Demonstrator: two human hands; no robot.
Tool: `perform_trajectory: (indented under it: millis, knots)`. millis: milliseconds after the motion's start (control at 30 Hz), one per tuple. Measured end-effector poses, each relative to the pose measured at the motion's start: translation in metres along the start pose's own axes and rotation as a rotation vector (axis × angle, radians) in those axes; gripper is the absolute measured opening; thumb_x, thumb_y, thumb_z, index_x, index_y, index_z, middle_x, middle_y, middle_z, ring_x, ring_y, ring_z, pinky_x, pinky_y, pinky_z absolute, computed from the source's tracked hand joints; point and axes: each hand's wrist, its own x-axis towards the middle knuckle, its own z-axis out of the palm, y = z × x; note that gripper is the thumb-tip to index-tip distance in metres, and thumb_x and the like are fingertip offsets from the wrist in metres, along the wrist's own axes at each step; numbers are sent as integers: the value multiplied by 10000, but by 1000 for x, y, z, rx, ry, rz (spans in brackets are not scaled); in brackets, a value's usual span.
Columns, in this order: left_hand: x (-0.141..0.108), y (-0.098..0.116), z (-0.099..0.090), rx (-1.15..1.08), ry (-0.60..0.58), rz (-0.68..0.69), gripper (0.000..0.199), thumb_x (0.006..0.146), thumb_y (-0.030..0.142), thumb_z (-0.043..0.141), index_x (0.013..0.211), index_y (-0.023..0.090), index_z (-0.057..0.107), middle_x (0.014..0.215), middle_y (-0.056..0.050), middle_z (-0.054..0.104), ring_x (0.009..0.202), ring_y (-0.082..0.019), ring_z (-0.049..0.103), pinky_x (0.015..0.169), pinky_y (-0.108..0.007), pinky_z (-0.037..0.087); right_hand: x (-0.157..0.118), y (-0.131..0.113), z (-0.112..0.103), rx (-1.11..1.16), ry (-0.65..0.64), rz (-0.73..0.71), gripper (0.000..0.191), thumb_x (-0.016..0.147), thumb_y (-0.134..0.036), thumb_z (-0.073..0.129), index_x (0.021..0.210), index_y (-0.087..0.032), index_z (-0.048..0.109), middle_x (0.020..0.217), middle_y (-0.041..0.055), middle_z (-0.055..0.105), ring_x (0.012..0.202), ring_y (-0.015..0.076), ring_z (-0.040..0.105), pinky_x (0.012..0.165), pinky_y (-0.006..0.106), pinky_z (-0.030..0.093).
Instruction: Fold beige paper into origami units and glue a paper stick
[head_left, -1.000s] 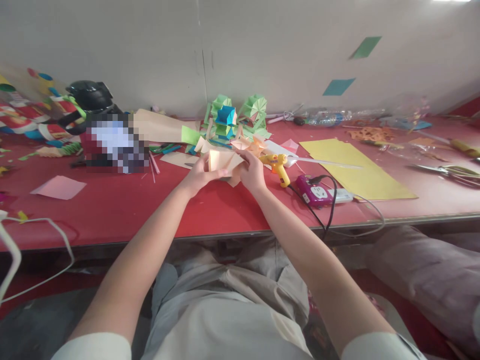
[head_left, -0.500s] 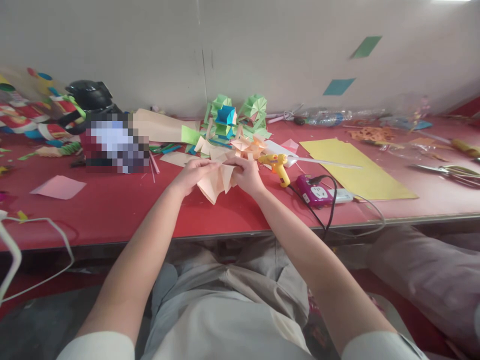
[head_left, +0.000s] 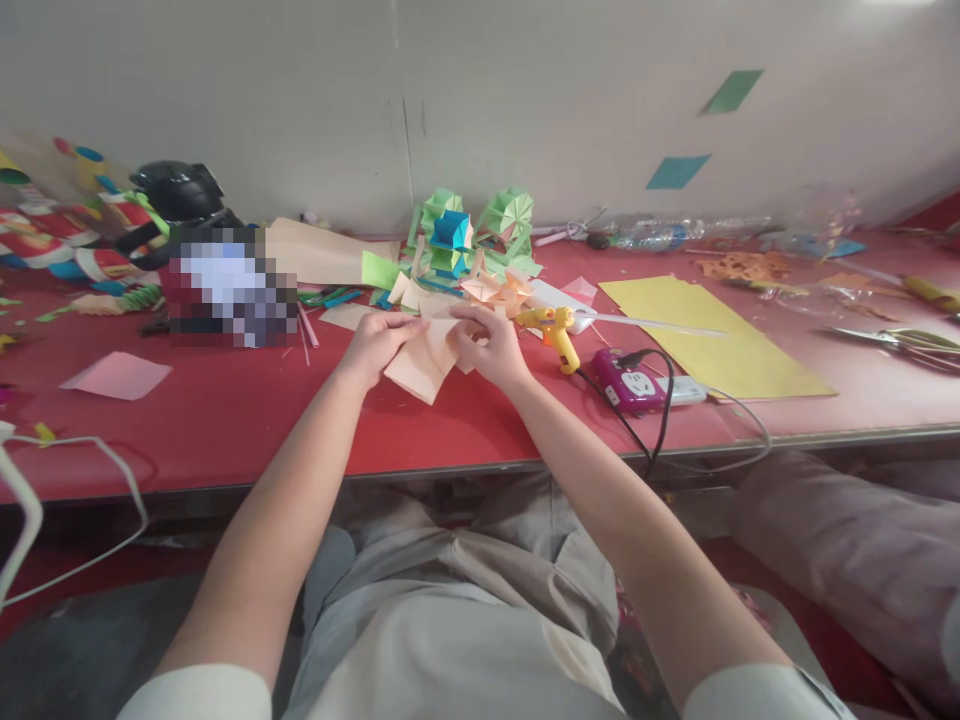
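A peach-coloured folded paper (head_left: 424, 365) is held between both hands above the front part of the red table. My left hand (head_left: 379, 345) is closed on its left edge, thumb on top. My right hand (head_left: 489, 345) pinches the right side with thumb and forefinger. Just beyond the fingers lie orange and peach folded paper pieces (head_left: 499, 290). Behind them stand green pleated paper shapes (head_left: 508, 222) with a blue folded paper piece (head_left: 452, 232). To the right of my right hand rests a yellow glue gun (head_left: 559, 335) with a clear glue stick in it.
A purple power strip (head_left: 628, 382) with cables sits near the front edge, beside a large yellow sheet (head_left: 712, 340). Scissors (head_left: 900, 342) lie far right. A pink paper (head_left: 118, 375) and a white cable (head_left: 127, 480) are at left. Another person's leg (head_left: 847, 550) shows at lower right.
The peach paper has turned and now shows a flatter face, where pointed pleats stood before. My right fingers have shifted on its right side; my left hand has moved slightly.
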Motion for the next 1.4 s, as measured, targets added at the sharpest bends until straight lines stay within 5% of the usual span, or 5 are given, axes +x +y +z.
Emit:
perform_trajectory:
  millis: [233, 433, 733, 1233, 1400]
  knots:
    - [8, -5, 1, -17, 313, 161, 416, 682, 503, 803, 561, 199, 547, 547, 22, 473, 539, -128, 445, 503, -268, 321, 1, -1, 2, 106, 173, 90, 338, 835, -536, 660, 941, -225, 584, 902, 40, 642, 801, 153, 609, 672, 267, 499]
    - [7, -11, 10, 86, 207, 265, 394, 742, 564, 753, 698, 188, 642, 644, 7, 583, 624, -136, 511, 572, -253, 400, 1, 5, 4, 17, 43, -16, 336, 833, -509, 691, 954, -196, 677, 912, 49, 644, 726, 137, 582, 632, 279, 473]
    - [6, -14, 9, -18, -56, 248, 559, 608, 518, 897, 1016, 169, 741, 940, -81, 768, 863, -223, 699, 774, -318, 554, 4, 11, 2, 52, 24, 41, 176, 835, -356, 667, 857, -181, 673, 835, 45, 701, 738, 158, 624, 664, 297, 491]
    - [7, -16, 7, 126, 86, 296, 362, 749, 515, 788, 784, 157, 753, 738, -41, 728, 675, -166, 626, 627, -271, 483, 1, 5, 4, 66, -82, 24, 190, 833, -361, 671, 821, -171, 675, 805, 41, 683, 643, 128, 561, 595, 278, 463]
    - [9, -19, 6, 101, 58, 314, 397, 732, 478, 819, 970, 167, 751, 829, -58, 758, 762, -185, 683, 709, -281, 530, 0, 0, 5, 84, -99, -7, 315, 888, -471, 607, 877, -166, 686, 854, 55, 684, 734, 150, 587, 656, 287, 470]
